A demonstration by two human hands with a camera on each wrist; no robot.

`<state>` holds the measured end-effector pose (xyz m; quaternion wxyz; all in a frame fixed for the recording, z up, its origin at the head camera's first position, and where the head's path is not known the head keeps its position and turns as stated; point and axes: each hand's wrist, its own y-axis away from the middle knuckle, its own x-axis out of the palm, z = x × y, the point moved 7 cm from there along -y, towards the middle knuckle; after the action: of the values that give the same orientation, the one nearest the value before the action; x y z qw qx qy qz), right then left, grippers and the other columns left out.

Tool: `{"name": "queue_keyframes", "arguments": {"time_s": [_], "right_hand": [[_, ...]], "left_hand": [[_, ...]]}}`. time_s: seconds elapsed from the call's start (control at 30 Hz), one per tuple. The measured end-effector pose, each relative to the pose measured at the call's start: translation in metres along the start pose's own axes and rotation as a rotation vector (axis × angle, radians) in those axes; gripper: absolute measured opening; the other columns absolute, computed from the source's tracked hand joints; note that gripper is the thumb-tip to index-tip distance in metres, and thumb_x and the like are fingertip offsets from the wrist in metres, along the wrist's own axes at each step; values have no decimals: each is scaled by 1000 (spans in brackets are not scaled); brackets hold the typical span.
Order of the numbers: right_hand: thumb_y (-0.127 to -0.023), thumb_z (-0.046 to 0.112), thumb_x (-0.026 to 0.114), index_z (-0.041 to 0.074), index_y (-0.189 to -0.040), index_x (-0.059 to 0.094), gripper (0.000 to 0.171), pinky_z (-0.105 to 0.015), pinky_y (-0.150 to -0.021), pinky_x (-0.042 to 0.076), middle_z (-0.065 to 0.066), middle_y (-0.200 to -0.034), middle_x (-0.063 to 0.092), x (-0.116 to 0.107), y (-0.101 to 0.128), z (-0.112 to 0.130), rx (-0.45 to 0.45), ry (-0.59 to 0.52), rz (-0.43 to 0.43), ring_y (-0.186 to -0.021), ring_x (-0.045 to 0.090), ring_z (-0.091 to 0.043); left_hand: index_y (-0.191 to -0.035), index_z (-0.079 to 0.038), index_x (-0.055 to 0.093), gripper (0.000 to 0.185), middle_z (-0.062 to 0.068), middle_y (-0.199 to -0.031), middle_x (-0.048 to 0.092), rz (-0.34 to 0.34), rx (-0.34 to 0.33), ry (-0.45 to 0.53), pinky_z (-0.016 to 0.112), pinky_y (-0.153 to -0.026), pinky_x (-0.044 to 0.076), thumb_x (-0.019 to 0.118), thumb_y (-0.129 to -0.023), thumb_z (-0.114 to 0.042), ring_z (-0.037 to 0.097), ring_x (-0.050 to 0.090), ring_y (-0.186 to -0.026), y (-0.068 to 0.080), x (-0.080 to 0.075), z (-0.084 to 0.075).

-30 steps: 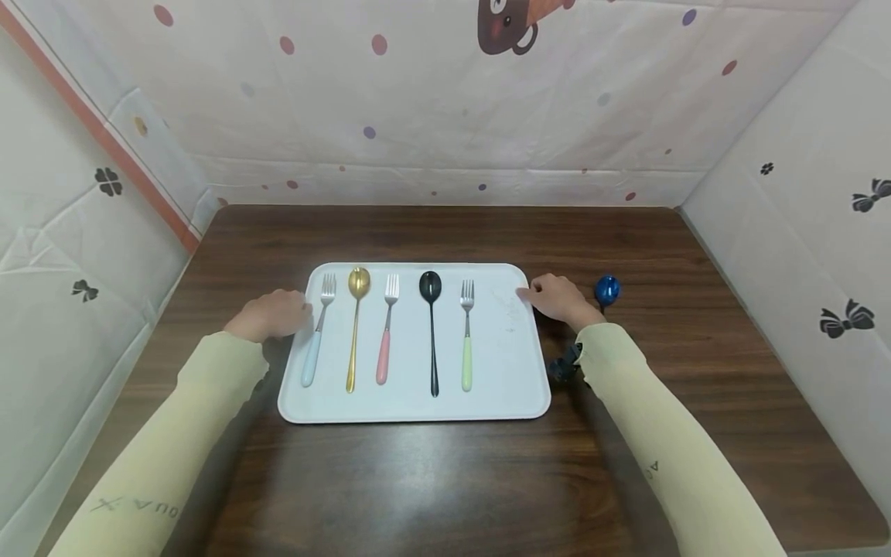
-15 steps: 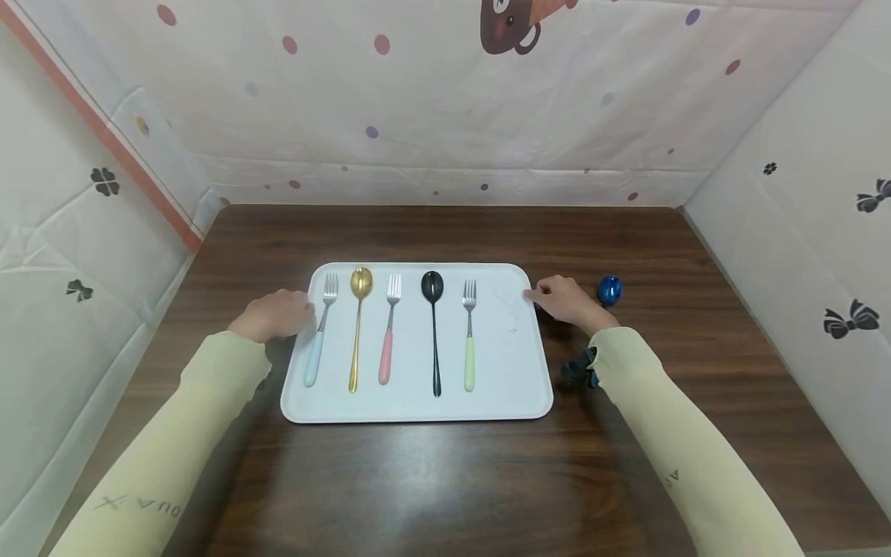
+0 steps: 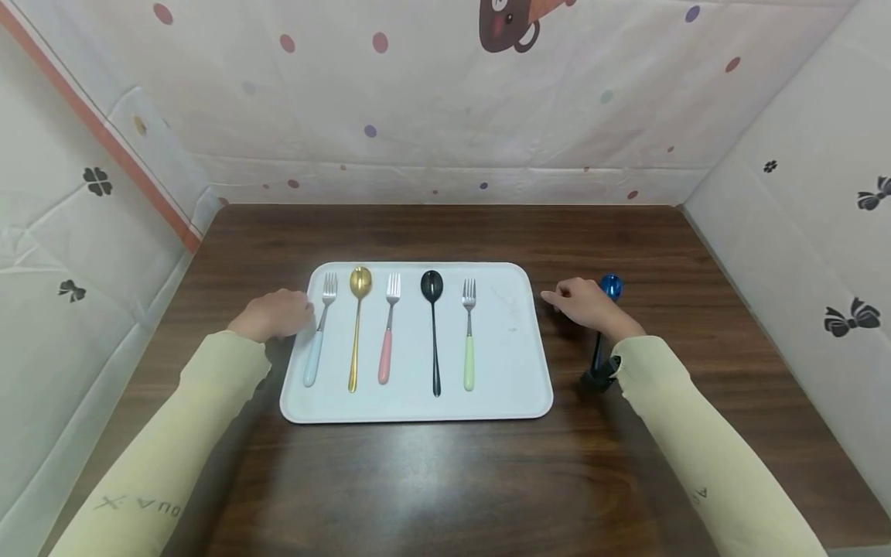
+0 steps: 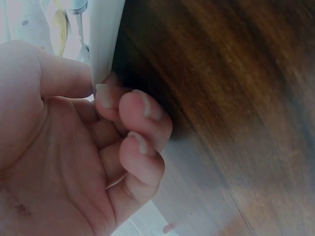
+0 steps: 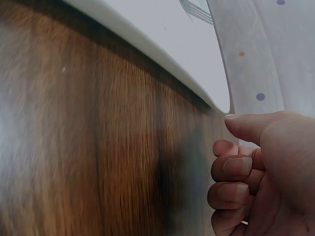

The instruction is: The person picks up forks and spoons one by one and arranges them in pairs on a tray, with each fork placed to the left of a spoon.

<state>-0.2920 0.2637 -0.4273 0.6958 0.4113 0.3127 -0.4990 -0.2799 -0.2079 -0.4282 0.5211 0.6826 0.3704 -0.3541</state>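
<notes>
step: laying cutlery, judged | left hand [image 3: 273, 315] fingers pinch tray [image 3: 418, 410] left edge, mid-desk | right hand [image 3: 586, 304] curled, grasping nothing, over blue spoon [image 3: 604, 317] beside tray's right edge | next: likely grasp spoon handle

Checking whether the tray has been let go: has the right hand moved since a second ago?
Yes. The right hand has drawn rightward off the tray edge, toward the blue spoon.
</notes>
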Motion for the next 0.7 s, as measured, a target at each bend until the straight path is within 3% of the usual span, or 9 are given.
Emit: {"name": "queue_keyframes", "arguments": {"time_s": [0.7], "right_hand": [[-101, 45, 42, 3, -82, 62, 50, -31, -61, 38, -8, -78, 57, -24, 34, -41, 19, 64, -17, -69, 47, -20]], "left_hand": [[-114, 5, 57, 42, 13, -80, 58, -10, 14, 3, 33, -57, 43, 33, -100, -27, 24, 55, -70, 1, -1, 0]]}}
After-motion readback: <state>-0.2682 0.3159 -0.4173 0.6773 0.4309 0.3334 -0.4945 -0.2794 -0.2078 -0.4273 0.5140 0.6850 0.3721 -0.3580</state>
